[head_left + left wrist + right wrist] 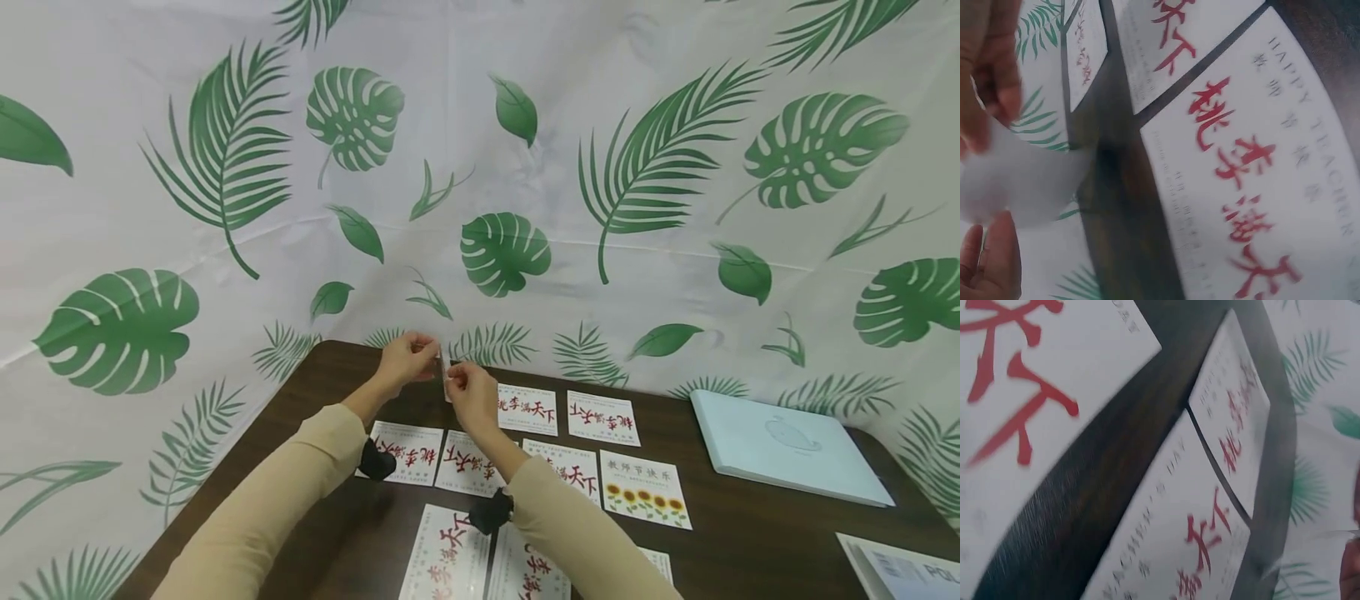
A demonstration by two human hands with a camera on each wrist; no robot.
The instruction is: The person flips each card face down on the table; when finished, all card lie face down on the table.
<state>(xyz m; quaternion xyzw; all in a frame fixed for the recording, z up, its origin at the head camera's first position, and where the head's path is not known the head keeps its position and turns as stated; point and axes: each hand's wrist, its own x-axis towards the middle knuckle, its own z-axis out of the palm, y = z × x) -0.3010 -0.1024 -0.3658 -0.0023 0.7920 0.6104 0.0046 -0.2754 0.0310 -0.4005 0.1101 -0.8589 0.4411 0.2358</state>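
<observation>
Out over the far left part of the table, my left hand and right hand face each other. Between their fingertips they pinch a thin whitish sheet, seen nearly edge-on from the head. In the left wrist view this sheet looks filmy and is blurred by motion; its exact kind cannot be told. Below and right of the hands lie white cards with red Chinese writing, among them one card near my left wrist and another card just beyond my right hand. My right forearm covers parts of several cards.
A card with sunflowers ends the middle row on the right. Farther right lie a pale blue folder and a white printed item. Behind the dark wooden table hangs a white leaf-patterned cloth.
</observation>
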